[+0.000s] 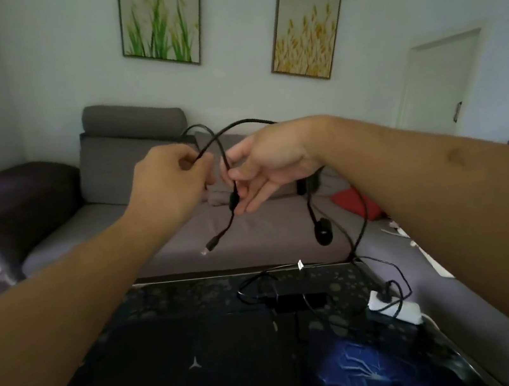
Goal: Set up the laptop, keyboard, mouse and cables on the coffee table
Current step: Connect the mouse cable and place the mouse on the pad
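Above closed laptop (187,367): both hands up, black cable (245,123) looped between. Left hand (171,179) pinches cable. Right hand (267,165) pinches cable near plug (209,245), fingers half open. Laptop black, small silver star mark, on desk (170,299). White power strip (394,305) right of laptop.

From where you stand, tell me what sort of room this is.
Most likely a home living room: a grey sofa against the wall, two framed plant pictures above it, and a dark coffee table in front.
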`<action>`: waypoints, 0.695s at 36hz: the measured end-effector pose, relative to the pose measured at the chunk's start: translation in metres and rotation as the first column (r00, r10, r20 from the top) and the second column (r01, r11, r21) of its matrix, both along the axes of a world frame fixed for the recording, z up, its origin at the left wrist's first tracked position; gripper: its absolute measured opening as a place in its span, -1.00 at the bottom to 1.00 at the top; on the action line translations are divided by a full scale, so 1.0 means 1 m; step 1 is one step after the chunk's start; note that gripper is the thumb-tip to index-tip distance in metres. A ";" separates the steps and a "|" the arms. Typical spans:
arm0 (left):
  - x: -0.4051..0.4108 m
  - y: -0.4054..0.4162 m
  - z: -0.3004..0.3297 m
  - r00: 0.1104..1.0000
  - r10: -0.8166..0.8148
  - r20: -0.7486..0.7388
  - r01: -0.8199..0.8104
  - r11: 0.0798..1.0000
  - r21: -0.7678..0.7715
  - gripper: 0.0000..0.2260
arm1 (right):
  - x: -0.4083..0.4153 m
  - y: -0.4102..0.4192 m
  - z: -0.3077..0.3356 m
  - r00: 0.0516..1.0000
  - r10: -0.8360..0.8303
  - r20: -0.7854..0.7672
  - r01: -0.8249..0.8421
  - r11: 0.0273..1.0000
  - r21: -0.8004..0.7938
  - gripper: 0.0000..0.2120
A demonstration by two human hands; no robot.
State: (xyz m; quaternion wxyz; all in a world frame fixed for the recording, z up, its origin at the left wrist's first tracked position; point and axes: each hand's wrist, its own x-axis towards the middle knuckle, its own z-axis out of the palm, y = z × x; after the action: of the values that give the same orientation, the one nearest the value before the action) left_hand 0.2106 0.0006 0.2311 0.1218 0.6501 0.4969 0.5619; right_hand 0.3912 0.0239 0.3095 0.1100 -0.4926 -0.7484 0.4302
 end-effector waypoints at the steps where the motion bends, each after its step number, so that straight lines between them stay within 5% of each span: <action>1: -0.010 -0.002 0.000 1.000 0.006 0.021 -0.006 1.000 -0.028 -0.74 | -0.009 -0.001 0.000 0.999 0.010 0.032 -0.011 1.000 0.004 -0.81; 10: -0.075 0.002 -0.035 0.983 0.101 0.154 -0.050 0.951 -0.304 -0.72 | -0.066 0.009 -0.048 0.972 0.021 0.235 -0.068 0.978 0.197 -0.71; 14: -0.085 0.015 -0.048 0.944 0.150 0.294 -0.016 0.910 -0.414 -0.72 | -0.073 0.020 -0.072 0.990 -0.072 0.121 0.025 0.936 0.350 -0.76; 20: -0.094 0.049 -0.046 0.769 0.138 0.624 0.158 0.905 -0.395 -0.77 | -0.062 0.040 -0.091 0.962 -0.250 -0.113 0.273 0.915 0.298 -0.81; 25: -0.071 0.087 -0.045 0.782 0.042 0.622 0.229 0.909 -0.349 -0.79 | -0.038 0.079 -0.086 0.832 -0.473 -0.291 0.555 0.736 0.388 -0.79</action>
State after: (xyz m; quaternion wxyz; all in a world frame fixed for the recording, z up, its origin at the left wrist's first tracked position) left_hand 0.1397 0.0878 0.1861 0.4376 0.4153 0.5012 0.6203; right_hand 0.3529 0.1033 0.2235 0.4018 -0.6011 -0.6494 0.2353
